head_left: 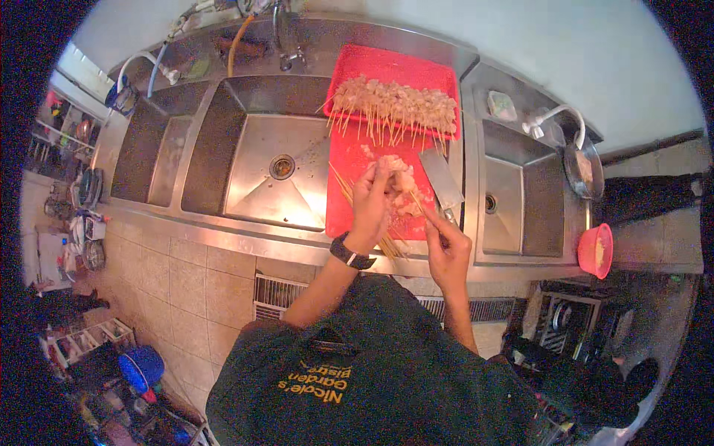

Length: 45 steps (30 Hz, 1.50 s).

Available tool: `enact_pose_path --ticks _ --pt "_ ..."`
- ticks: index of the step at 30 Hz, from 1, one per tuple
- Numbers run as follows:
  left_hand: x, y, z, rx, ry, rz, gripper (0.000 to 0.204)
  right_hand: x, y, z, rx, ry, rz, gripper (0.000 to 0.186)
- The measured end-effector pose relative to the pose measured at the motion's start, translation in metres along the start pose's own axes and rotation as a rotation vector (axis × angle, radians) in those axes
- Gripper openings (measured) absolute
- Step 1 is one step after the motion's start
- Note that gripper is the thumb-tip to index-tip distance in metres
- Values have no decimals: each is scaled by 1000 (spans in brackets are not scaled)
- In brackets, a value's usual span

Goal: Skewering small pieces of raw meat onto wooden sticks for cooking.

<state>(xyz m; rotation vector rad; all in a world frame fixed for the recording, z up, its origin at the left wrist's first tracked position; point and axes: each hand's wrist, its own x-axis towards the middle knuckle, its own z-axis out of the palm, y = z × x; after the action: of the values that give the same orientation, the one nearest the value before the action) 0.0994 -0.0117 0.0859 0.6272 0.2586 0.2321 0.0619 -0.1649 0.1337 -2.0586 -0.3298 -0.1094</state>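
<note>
My left hand [372, 201] is closed around pieces of raw meat [401, 177], above a red cutting board [341, 217]. In my right hand [448, 249] is a thin wooden skewer [419, 204], gripped near its lower end, its upper part reaching into the meat. Loose bare skewers [388, 244] lie on the board beneath and beside my left wrist. A cleaver [440, 178] with a broad blade rests along the board's right side. Smaller bits of meat lie on the board around my hands. Behind it, a red tray [401, 63] holds many meat skewers [394, 108], their sticks pointing toward me.
Steel sink basins lie on both sides: a wide one [260, 171] on the left and another [506, 186] on the right. A pan [584, 171] and a pink basket [596, 251] stand at the far right. A faucet [288, 44] rises at the back.
</note>
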Motion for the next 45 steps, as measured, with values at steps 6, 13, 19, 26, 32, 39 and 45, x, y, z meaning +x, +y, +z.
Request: enact_pose_path --ticks 6,13,19,26,32,39,45 --pt "-11 -13 10 71 -16 -37 29 -8 2 -10 21 29 44 27" --pt "-19 -12 22 23 -17 -25 26 -17 5 -30 9 31 33 26" --pt "-26 -16 25 24 -83 -12 24 -20 -6 -42 -6 -34 65 25" --pt "-36 -22 37 134 20 98 24 -23 -7 -37 14 27 101 27" --pt "-31 -25 37 330 66 190 30 -27 2 -24 118 59 135 28" --pt "-25 -26 37 476 100 300 29 -24 0 -12 230 52 279 27" --pt "-31 -17 43 586 111 344 27 -24 -2 -4 286 94 192 28"
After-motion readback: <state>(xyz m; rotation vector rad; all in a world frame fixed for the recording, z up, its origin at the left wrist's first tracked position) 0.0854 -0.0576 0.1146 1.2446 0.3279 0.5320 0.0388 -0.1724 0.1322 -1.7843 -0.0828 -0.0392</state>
